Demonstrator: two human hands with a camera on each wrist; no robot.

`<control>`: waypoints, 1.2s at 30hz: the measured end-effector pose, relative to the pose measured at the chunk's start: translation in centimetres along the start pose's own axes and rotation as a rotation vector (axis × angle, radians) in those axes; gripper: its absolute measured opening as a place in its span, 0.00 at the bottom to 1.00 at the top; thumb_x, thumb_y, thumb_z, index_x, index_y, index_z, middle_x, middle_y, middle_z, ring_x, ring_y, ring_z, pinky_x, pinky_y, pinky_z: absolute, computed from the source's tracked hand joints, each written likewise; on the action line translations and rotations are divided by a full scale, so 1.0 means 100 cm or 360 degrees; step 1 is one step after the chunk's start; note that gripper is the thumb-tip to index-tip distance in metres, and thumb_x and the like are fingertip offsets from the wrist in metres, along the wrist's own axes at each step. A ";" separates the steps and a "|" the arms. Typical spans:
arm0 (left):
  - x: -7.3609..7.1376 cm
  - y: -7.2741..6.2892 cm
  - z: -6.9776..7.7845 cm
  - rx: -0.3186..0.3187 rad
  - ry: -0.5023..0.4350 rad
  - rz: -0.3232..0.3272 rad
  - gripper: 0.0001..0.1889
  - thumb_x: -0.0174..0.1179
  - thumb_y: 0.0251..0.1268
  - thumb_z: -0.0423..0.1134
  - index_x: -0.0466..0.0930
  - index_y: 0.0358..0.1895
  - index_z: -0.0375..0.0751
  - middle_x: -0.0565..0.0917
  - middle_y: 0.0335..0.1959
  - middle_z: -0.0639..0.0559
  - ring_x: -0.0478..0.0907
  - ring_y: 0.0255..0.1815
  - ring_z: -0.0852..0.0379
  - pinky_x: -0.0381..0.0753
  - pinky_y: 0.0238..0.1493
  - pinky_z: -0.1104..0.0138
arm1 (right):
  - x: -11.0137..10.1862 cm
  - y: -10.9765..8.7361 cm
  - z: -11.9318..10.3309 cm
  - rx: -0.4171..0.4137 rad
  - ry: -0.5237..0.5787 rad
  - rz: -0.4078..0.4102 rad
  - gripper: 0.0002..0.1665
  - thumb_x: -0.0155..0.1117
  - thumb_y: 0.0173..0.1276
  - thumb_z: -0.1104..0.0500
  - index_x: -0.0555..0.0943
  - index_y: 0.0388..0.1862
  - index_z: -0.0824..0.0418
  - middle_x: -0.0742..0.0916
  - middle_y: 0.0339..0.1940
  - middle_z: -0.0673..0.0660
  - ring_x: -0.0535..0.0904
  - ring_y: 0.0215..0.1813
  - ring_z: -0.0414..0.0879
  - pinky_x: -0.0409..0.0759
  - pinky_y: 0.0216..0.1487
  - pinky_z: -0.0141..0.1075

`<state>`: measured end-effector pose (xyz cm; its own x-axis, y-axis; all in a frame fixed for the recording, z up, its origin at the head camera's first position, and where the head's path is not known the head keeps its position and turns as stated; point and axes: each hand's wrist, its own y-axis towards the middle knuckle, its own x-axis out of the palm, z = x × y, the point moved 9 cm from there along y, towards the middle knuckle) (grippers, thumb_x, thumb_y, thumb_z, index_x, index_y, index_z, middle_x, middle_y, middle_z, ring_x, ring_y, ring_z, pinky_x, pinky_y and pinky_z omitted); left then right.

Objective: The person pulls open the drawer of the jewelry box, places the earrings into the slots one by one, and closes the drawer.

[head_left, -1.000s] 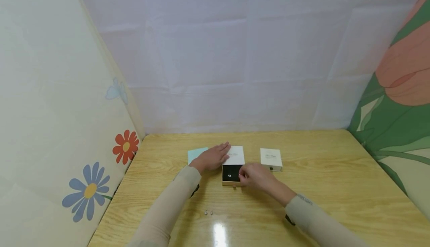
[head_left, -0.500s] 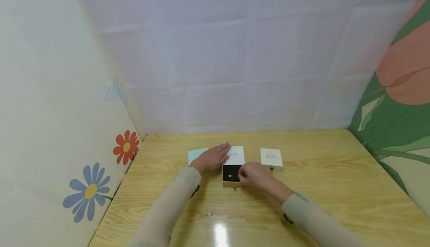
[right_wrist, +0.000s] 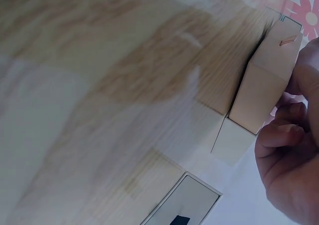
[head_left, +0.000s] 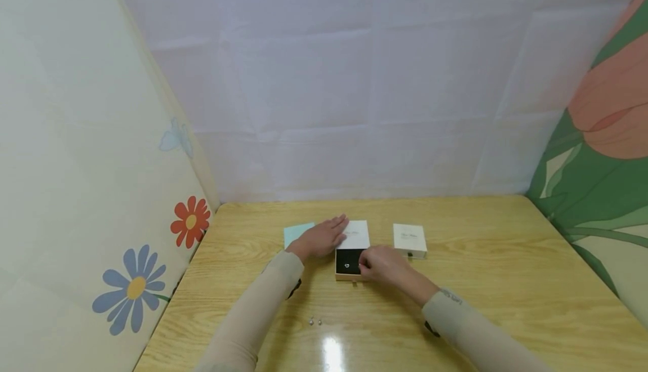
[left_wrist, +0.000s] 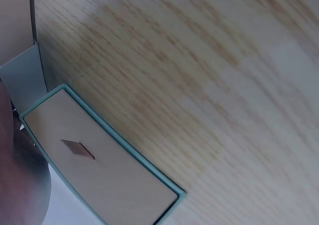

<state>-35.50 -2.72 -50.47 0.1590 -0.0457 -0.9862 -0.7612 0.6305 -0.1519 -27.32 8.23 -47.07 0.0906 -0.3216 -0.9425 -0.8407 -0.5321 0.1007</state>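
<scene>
My left hand rests with straight fingers on the left part of the white sleeve of a small jewellery box. The box's drawer is pulled out toward me and has a black insert. On the insert's left half sits a small silvery earring. My right hand is at the drawer's right side, thumb and index finger pinching a tiny bright piece, seemingly an earring, mostly hidden by the fingers. The right wrist view shows curled fingers beside the drawer's wall.
Two small earrings lie on the wooden table nearer me. A teal box stands left of the sleeve, partly under my left hand, with its tabbed front in the left wrist view. Another white box stands to the right.
Almost nothing differs. My right forearm has shifted slightly left, while the fingertips stay at the insert's right half. The left hand keeps its place on the sleeve.
</scene>
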 end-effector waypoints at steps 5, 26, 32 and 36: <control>0.001 0.001 -0.001 0.0007 0.0001 0.0003 0.31 0.27 0.86 0.54 0.41 0.84 0.45 0.44 0.85 0.52 0.44 0.84 0.55 0.49 0.82 0.62 | 0.001 0.002 0.001 0.0010 0.0011 -0.0013 0.04 0.69 0.60 0.63 0.88 0.27 0.57 0.87 0.26 0.48 0.77 0.26 0.38 0.79 0.29 0.31; 0.000 0.000 0.000 0.0007 0.0011 0.0011 0.31 0.26 0.86 0.53 0.41 0.83 0.45 0.44 0.84 0.52 0.44 0.84 0.55 0.48 0.82 0.62 | 0.007 0.007 0.011 0.0210 0.0044 -0.0164 0.10 0.70 0.60 0.65 0.83 0.21 0.53 0.81 0.20 0.46 0.73 0.23 0.40 0.77 0.28 0.33; -0.001 -0.001 0.001 0.0010 0.0023 0.0005 0.31 0.27 0.86 0.53 0.42 0.83 0.45 0.44 0.84 0.51 0.44 0.84 0.55 0.48 0.82 0.62 | 0.008 0.007 0.010 0.0194 0.0046 -0.0175 0.07 0.71 0.63 0.62 0.85 0.25 0.55 0.83 0.22 0.47 0.75 0.24 0.40 0.80 0.30 0.34; -0.002 -0.002 0.002 0.0011 0.0019 0.0005 0.31 0.27 0.86 0.53 0.41 0.83 0.45 0.44 0.84 0.51 0.44 0.84 0.55 0.48 0.82 0.62 | 0.008 0.008 0.011 0.0199 0.0035 -0.0192 0.05 0.71 0.64 0.61 0.86 0.27 0.55 0.85 0.25 0.48 0.76 0.26 0.40 0.81 0.32 0.35</control>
<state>-35.31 -2.68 -50.27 0.1490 -0.0526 -0.9874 -0.7573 0.6360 -0.1482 -28.52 8.34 -48.12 0.2052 -0.2792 -0.9381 -0.8827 -0.4668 -0.0541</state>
